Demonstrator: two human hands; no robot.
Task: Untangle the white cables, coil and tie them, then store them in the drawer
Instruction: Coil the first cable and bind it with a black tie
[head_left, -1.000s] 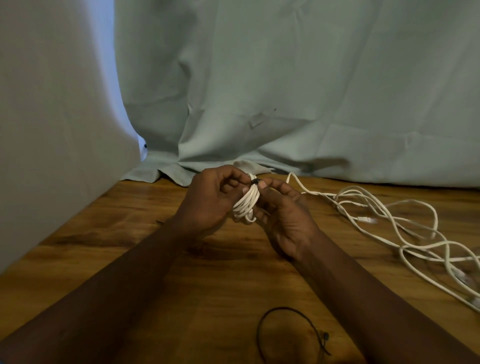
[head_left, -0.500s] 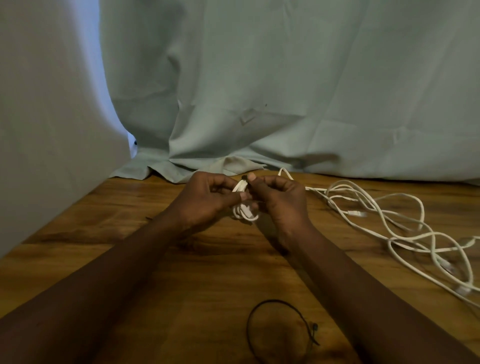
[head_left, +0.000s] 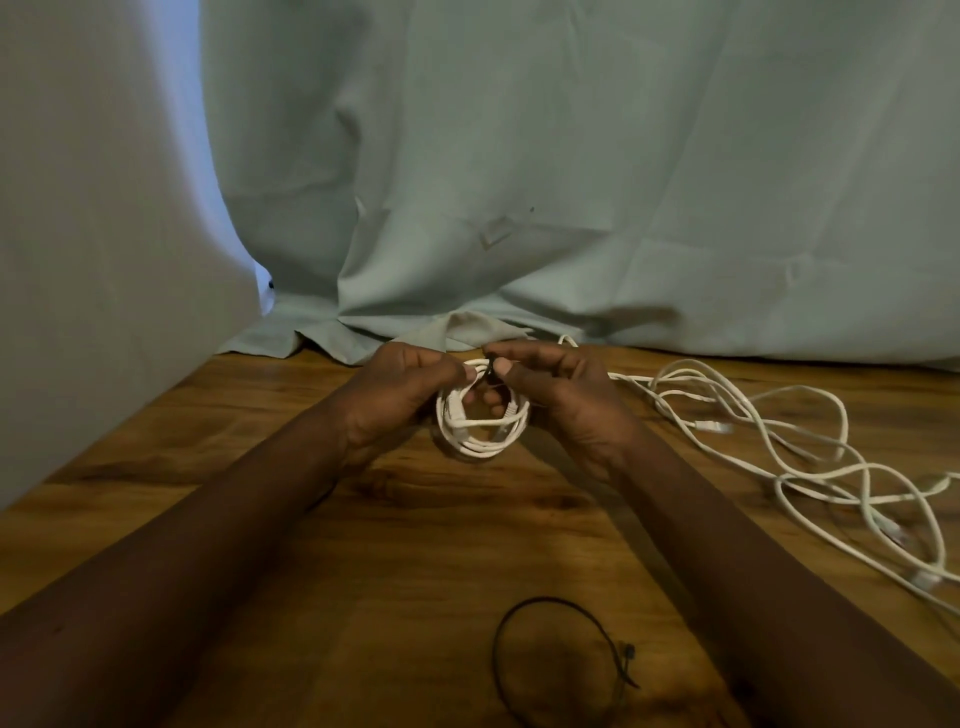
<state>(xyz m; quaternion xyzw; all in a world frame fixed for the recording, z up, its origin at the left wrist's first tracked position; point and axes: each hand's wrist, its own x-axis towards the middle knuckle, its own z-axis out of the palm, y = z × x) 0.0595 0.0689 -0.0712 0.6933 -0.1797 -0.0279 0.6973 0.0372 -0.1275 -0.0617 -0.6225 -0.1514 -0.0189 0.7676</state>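
Observation:
A small coil of white cable (head_left: 480, 428) hangs as a round loop between my two hands, just above the wooden table (head_left: 415, 545). My left hand (head_left: 400, 395) pinches the coil's top left with thumb and fingers. My right hand (head_left: 556, 387) pinches a small black tie (head_left: 491, 366) at the top of the coil. A tangle of loose white cables (head_left: 789, 447) lies on the table to the right, with several plugs showing. No drawer is in view.
A second black cable tie (head_left: 561, 660), bent into a loop, lies on the table near the front edge. A pale green cloth (head_left: 571, 208) hangs behind the table and a pale sheet (head_left: 104, 260) closes off the left side.
The coil was bunched tight between my hands; now it hangs open as a round loop. Both hands stay at its top, around the black tie.

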